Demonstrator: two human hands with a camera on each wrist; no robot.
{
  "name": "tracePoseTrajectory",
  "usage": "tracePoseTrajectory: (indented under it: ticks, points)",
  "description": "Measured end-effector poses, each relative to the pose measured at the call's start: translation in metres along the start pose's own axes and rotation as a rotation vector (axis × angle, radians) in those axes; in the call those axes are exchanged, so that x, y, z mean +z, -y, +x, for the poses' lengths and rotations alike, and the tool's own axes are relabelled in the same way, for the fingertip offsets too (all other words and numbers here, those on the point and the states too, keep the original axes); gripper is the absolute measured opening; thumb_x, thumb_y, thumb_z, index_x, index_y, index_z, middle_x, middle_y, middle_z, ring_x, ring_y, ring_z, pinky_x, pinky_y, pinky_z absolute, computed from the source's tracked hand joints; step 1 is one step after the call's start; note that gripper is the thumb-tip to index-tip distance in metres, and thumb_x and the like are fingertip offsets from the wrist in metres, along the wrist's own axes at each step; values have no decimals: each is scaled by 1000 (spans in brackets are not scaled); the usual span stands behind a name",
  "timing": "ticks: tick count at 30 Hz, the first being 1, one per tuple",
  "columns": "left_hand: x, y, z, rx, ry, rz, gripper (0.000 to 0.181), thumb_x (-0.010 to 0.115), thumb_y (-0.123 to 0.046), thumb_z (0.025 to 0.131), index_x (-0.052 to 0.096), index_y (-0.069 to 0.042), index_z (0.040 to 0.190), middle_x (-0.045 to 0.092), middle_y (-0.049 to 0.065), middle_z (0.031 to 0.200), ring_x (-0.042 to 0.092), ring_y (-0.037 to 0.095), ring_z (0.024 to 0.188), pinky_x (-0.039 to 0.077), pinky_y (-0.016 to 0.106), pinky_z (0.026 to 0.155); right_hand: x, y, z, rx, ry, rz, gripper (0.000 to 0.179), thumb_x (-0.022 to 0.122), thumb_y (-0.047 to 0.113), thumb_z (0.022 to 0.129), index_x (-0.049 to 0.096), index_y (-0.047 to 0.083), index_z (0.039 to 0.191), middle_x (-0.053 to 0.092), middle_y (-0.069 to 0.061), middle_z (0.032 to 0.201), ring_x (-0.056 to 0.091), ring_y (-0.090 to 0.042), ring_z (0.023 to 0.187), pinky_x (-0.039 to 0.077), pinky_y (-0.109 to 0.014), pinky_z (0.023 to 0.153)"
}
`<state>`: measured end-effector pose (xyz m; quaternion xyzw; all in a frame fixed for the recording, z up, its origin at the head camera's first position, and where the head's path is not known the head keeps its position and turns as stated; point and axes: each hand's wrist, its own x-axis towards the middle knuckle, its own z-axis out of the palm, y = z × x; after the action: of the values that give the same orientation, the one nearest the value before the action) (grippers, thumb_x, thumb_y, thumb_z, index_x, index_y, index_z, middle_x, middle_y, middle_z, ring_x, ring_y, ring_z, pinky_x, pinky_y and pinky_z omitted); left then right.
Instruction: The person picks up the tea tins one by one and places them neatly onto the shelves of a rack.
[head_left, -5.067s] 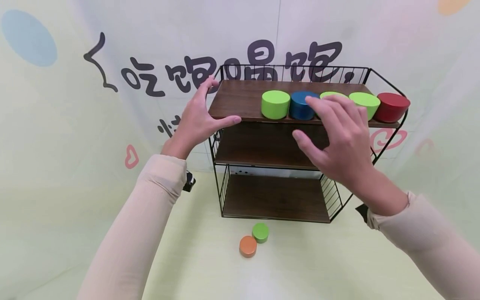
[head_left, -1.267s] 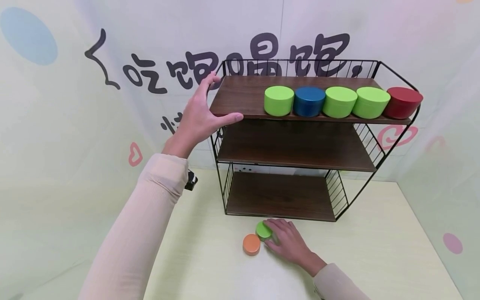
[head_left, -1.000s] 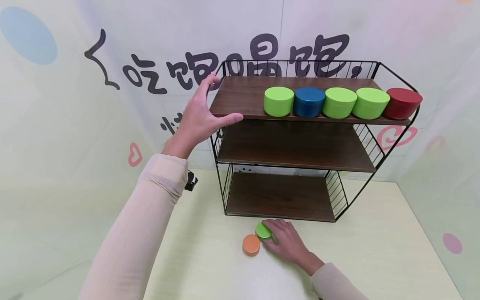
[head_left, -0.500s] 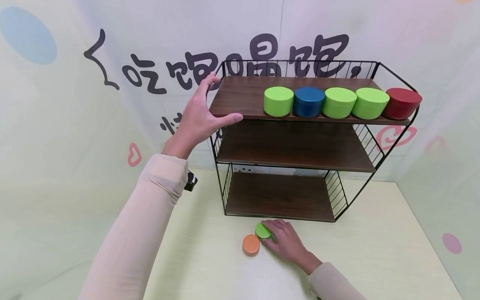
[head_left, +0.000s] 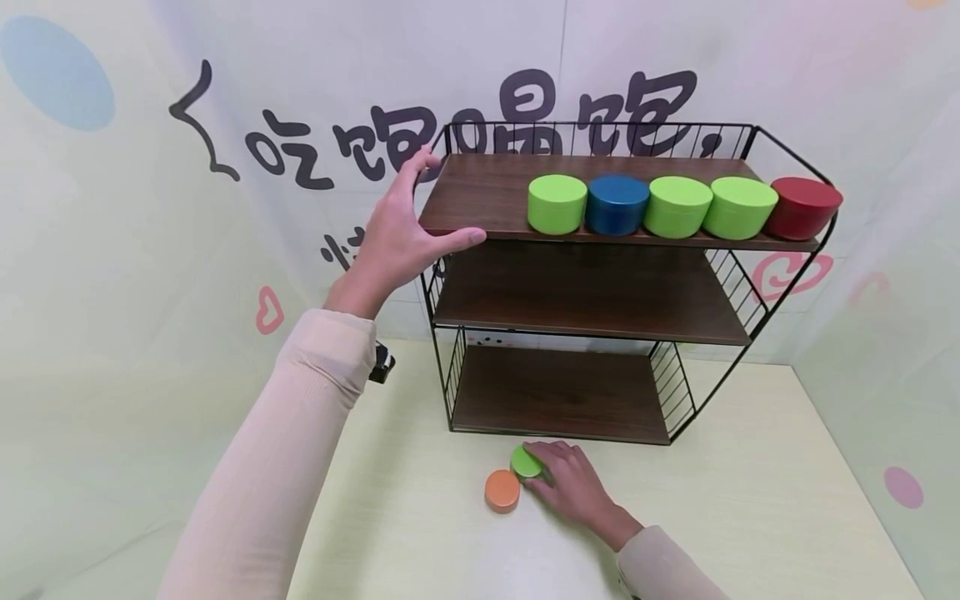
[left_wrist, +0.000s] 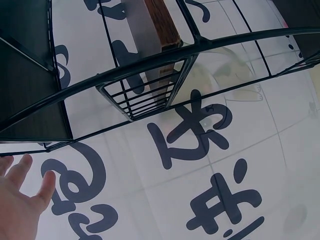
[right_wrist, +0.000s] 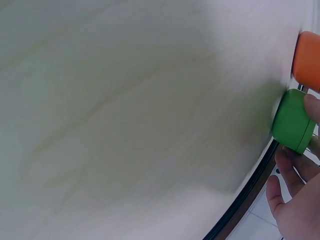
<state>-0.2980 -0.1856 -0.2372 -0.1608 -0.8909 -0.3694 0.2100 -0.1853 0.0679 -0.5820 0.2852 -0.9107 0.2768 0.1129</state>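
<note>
In the head view, my right hand (head_left: 573, 485) pinches a small green round tin (head_left: 526, 462) on the table. The right wrist view shows thumb and fingers either side of that green tin (right_wrist: 292, 120), a lid seam running round it. An orange tin (head_left: 502, 491) sits right beside it. My left hand (head_left: 397, 229) spans the left end of the top shelf (head_left: 480, 196), thumb straight along the front edge, fingers at the side; firm contact is unclear. Along that shelf's front stand a green tin (head_left: 557, 204), a blue one (head_left: 617, 205), two more green ones and a dark red one (head_left: 804, 208).
The three-tier rack has a black wire frame (head_left: 723, 387), a middle shelf (head_left: 592, 292) and a bottom shelf (head_left: 558, 392). It stands on a pale table (head_left: 757, 483) before a printed wall sheet (head_left: 315, 75). Slanting side sheets bound both sides.
Over the last few seconds my right hand has come down from the top-shelf tins to the green tin on the table. Since about a second ago both hands are nearly still.
</note>
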Motion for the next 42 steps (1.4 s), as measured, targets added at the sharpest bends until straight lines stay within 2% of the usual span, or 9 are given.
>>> tracePoseTrajectory:
  ticks: [7, 15, 26, 28, 32, 36, 42]
  points:
    - [0, 0, 0, 7, 2, -4, 106, 86, -59, 67, 33, -25, 152, 27, -15, 160, 23, -1, 144, 25, 31, 116, 1, 1, 0, 6, -5, -11, 52, 83, 27, 81, 67, 8, 127, 70, -10, 121, 64, -28, 110, 49, -50, 90]
    - [-1, 0, 0, 9, 1, -6, 106, 85, -59, 67, 32, -25, 153, 26, -16, 160, 22, 0, 144, 25, 32, 116, -3, 3, 2, 1, 3, -7, 52, 83, 26, 80, 67, 6, 125, 70, -11, 120, 63, -29, 110, 49, -51, 90]
    - [0, 2, -1, 8, 3, 0, 106, 85, -60, 67, 32, -26, 153, 25, -18, 160, 21, -2, 144, 25, 32, 116, -14, 3, 2, -53, 40, -113, 52, 83, 32, 79, 69, 6, 122, 72, -10, 115, 64, -26, 105, 51, -46, 86]
    - [0, 2, -1, 9, 2, 0, 106, 85, -60, 67, 32, -26, 153, 25, -17, 160, 21, -1, 144, 26, 33, 116, -16, 3, 1, -59, 51, -132, 52, 83, 33, 80, 69, 7, 122, 71, -11, 115, 64, -26, 105, 52, -47, 86]
    - [-1, 2, -1, 6, 1, -5, 106, 85, -59, 67, 32, -26, 152, 26, -15, 160, 22, 0, 145, 27, 34, 116, -22, 5, 2, -69, 64, -169, 53, 81, 36, 81, 68, 8, 124, 70, -11, 117, 64, -27, 107, 51, -56, 90]
    - [-2, 1, -1, -2, 3, -2, 107, 85, -60, 67, 32, -26, 153, 26, -16, 160, 22, -2, 144, 27, 33, 115, -29, 7, 6, -105, 50, -194, 54, 80, 38, 82, 67, 8, 126, 69, -11, 119, 63, -27, 108, 49, -61, 91]
    - [-1, 0, -1, -1, 7, -2, 107, 84, -61, 67, 31, -25, 153, 25, -16, 161, 22, -2, 144, 26, 32, 116, -43, 13, 14, -198, -16, -201, 55, 82, 37, 80, 68, 8, 124, 70, -6, 118, 63, -23, 105, 53, -49, 86]
